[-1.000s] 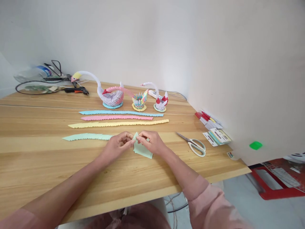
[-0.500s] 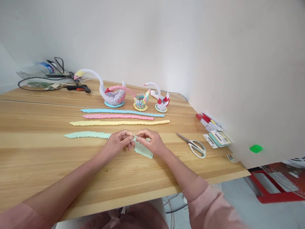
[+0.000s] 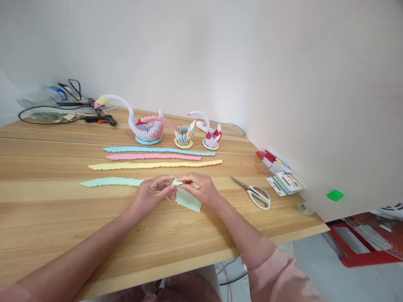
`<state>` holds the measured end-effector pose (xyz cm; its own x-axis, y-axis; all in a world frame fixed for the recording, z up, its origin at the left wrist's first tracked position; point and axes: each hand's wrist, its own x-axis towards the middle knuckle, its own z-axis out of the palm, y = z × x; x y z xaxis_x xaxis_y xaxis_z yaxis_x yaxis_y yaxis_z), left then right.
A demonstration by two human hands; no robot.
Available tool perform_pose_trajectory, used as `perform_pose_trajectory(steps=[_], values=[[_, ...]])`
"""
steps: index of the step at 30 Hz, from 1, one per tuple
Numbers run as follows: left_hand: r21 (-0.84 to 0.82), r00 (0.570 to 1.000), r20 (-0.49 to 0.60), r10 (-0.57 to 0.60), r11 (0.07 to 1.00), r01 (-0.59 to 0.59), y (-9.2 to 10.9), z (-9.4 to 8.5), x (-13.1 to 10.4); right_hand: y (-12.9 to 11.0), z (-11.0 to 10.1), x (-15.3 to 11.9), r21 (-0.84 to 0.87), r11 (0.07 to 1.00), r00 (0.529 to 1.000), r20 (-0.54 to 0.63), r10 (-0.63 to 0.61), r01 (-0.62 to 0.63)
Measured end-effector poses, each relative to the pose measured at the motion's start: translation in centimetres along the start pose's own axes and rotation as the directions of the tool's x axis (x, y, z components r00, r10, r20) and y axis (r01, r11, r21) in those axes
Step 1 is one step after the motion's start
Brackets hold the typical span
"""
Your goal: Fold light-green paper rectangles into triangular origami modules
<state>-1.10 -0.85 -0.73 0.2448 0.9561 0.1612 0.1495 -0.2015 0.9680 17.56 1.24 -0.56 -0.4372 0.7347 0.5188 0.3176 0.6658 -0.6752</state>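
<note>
Between my two hands is a small folded piece of pale green paper (image 3: 176, 182). My left hand (image 3: 155, 193) pinches its left side with thumb and fingers, while my right hand (image 3: 199, 188) pinches its right side. Under and below my right hand lie flat pale green paper sheets (image 3: 189, 200) on the table. Partly covered by my left hand is the right end of a mint green chain of folded paper (image 3: 110, 181). Beyond it run a yellow chain (image 3: 154, 165), a pink chain (image 3: 154, 157) and a blue chain (image 3: 157, 150).
Behind the chains stand a large paper swan (image 3: 149, 131), a multicoloured one (image 3: 184, 136) and a small white-and-red one (image 3: 212, 137). Scissors (image 3: 256, 195) lie to the right, near packs of coloured paper (image 3: 285, 183). A glue gun (image 3: 100, 120) and a plastic bottle (image 3: 42, 97) are back left.
My hands have shifted slightly apart at the fingertips, and more of the folded green paper shows between them. The whole view has moved a little.
</note>
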Motion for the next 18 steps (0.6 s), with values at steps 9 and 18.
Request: perform_pose_trajectory(steps=[9,18], values=[[0.437,0.979,-0.021,0.203,0.883,-0.174,0.31,-0.29,-0.62,-0.52,-0.16,0.03,0.099,0.982,0.986,-0.007,0.165,-0.163],[0.470,0.976,-0.032,0.214,0.865,-0.174,0.59,-0.39,-0.71,-0.71,-0.15,0.00,0.048,0.995,0.996,-0.031,0.089,-0.087]])
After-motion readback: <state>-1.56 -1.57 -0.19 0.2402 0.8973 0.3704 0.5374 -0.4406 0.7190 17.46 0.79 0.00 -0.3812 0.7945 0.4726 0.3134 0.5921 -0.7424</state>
